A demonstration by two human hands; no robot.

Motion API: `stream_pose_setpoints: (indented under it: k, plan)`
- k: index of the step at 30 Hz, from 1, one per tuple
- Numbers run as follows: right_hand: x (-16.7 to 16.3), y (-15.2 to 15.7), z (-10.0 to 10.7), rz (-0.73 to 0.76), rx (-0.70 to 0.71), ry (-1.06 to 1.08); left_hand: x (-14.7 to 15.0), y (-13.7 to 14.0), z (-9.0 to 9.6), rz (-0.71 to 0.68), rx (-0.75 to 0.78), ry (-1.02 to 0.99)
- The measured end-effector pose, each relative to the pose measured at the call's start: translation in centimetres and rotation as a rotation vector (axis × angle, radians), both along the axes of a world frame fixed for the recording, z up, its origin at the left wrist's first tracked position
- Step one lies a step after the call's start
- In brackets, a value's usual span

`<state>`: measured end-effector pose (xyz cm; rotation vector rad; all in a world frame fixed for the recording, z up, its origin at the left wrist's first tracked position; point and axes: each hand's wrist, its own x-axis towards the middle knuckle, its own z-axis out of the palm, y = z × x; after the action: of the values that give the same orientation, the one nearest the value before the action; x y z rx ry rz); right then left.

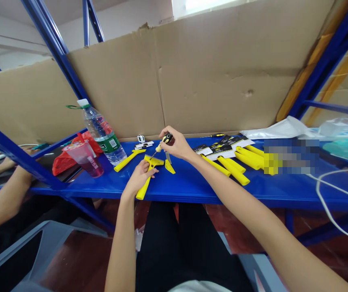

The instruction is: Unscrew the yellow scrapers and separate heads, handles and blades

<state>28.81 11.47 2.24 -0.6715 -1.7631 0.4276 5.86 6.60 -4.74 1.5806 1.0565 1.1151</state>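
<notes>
By the right grip (176, 145), a screwdriver (167, 138) is held, its tip directed at the yellow T-shaped handle (143, 190) clasped by the left grip (137, 177) over the blue counter (181, 187); screw work is judged in hand, steady tip alignment being called for next.

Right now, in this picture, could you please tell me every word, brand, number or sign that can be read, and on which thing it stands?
No text can be read with certainty.
Green bottle label: pale marks, too small to read.
Pink cup: pale characters, too blurred to read.
Black-and-white cards: print too small to read.
</notes>
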Motion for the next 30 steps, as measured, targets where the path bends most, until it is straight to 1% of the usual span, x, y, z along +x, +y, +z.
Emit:
stream_pose_setpoints:
  k: [2,5,8,13,19,21,24,26,30]
  plan:
    - [0.04,0.1,0.09,-0.031,0.046,-0.001,-0.03,0.03,-0.02,0.006,-0.007,-0.007]
    - [0.09,0.33,-0.03,-0.046,0.079,0.024,-0.04,0.02,-0.02,0.008,-0.017,-0.009]
    - [0.11,0.4,-0.18,-0.063,0.127,-0.003,0.02,0.0,0.07,0.012,-0.014,-0.001]
    - [0.03,0.22,-0.06,-0.074,0.179,-0.024,0.12,0.05,0.19,0.039,-0.025,0.0]
    - [0.03,0.27,-0.07,-0.059,0.246,-0.041,0.18,0.07,0.12,0.015,-0.014,-0.029]
    - [-0.04,0.26,-0.12,-0.06,0.235,-0.027,0.21,0.05,0.17,0.021,-0.019,-0.031]
    - [-0.17,0.13,-0.13,-0.05,0.179,0.016,0.23,0.07,0.21,0.015,-0.02,-0.031]
    - [-0.21,0.01,-0.09,-0.045,0.142,0.009,0.2,0.15,0.13,0.016,-0.017,-0.034]
    - [-0.13,-0.11,0.02,-0.053,0.095,-0.009,0.07,0.42,-0.19,0.069,-0.016,-0.035]
